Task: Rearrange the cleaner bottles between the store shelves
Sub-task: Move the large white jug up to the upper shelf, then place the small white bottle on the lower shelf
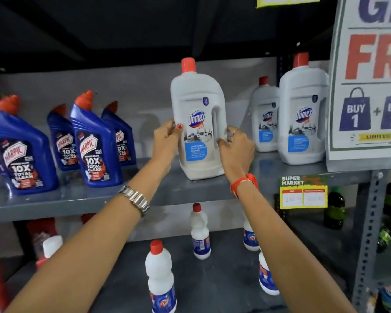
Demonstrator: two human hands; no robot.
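Note:
A big white Domex bottle [198, 118] with a red cap stands near the front of the upper grey shelf [81, 199], tilted a little to the left. My left hand [167, 137] grips its left side and my right hand [236, 150] grips its right side by the handle. Two more white Domex bottles [301, 114] stand to the right on the same shelf. Several blue Harpic bottles [95, 143] stand at the left. On the lower shelf [212, 279] stand several small white bottles [159, 276] with red caps.
A large paper offer sign [368, 82] leans at the shelf's right end. A yellow price tag [303, 192] hangs on the shelf edge. Red bottles [42, 236] sit low left. Dark green bottles [335, 210] stand beyond the perforated steel upright [368, 233].

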